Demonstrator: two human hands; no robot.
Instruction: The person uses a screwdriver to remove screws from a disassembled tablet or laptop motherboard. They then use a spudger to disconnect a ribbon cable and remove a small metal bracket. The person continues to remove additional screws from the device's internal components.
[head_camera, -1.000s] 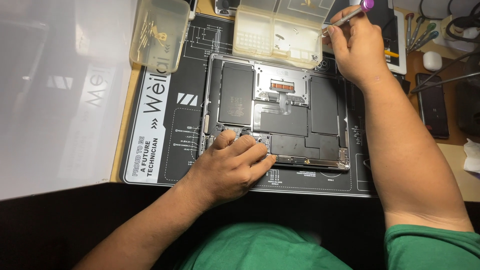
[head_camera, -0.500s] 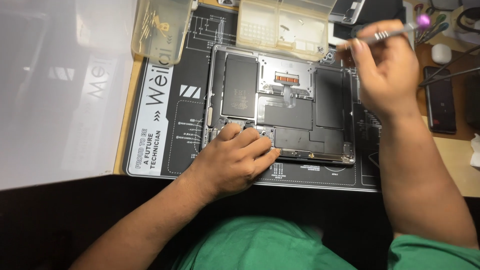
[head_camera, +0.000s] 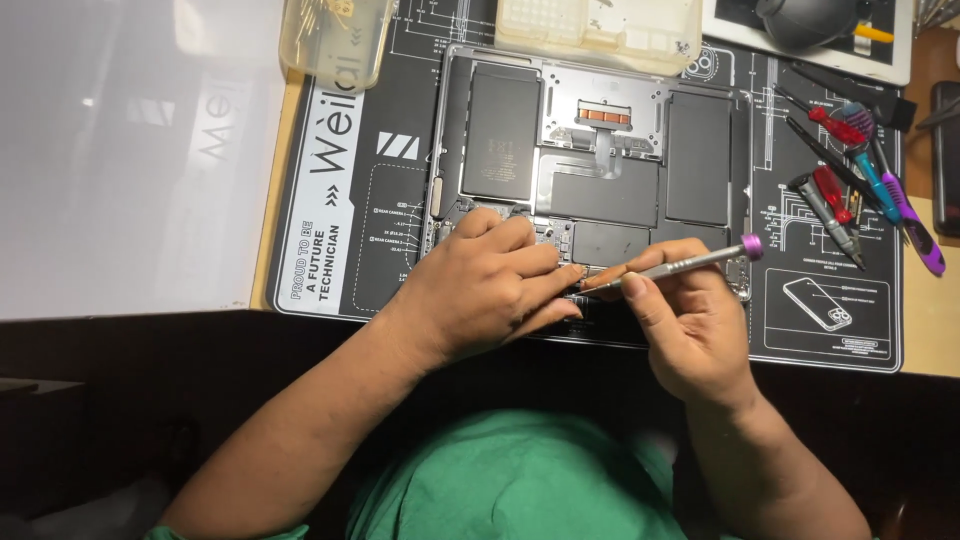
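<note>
Your left hand (head_camera: 490, 290) rests on the near edge of the opened silver laptop (head_camera: 590, 170), w/ bottom cover off, which lies on a black printed repair mat (head_camera: 350, 200). Its fingers are pressed together, tips down on the board area. Your right hand (head_camera: 690, 320) pinches a slim silver screwdriver w/ purple end cap (head_camera: 680, 263) between thumb and fingers, tip angled toward the left fingertips at the laptop's near edge.

Progress, as a judgement: the inside is exposed, black battery cells and the copper-coloured flex strip are in place, so disassembly looks early; board work is under way.

The mat carries white diagrams and lettering, incl. a phone outline at its near right corner. A clear yellowish plastic box (head_camera: 335, 35) sits at the mat's far left corner, a pale compartment tray (head_camera: 600, 25) at the far edge. Red, teal and purple-handled tools (head_camera: 860, 175) lie along the mat's right edge. A frosted white sheet (head_camera: 120, 150) covers the bench left of the mat.
</note>
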